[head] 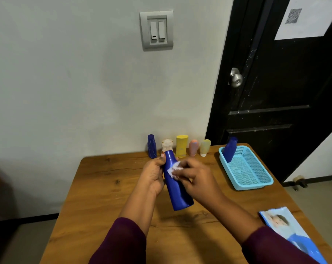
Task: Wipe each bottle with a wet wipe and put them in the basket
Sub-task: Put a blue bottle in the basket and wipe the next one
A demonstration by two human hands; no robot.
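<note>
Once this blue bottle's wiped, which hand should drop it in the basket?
Left, probably. The left hand grips the blue bottle, while the right hand pinches the wet wipe. The basket sits to the right, so it is a cross-body reach, but no handover is needed.

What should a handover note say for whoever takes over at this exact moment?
Left hand grips the large blue bottle near its neck.
Right hand pinches the wet wipe against its side.
Done: a second blue bottle leans in the basket.
Left: finish this one, then the five by the wall: small blue bottle, clear bottle, yellow bottle, pink bottle, pale yellow tube.
Wipes pack lies near right on the table.
</note>
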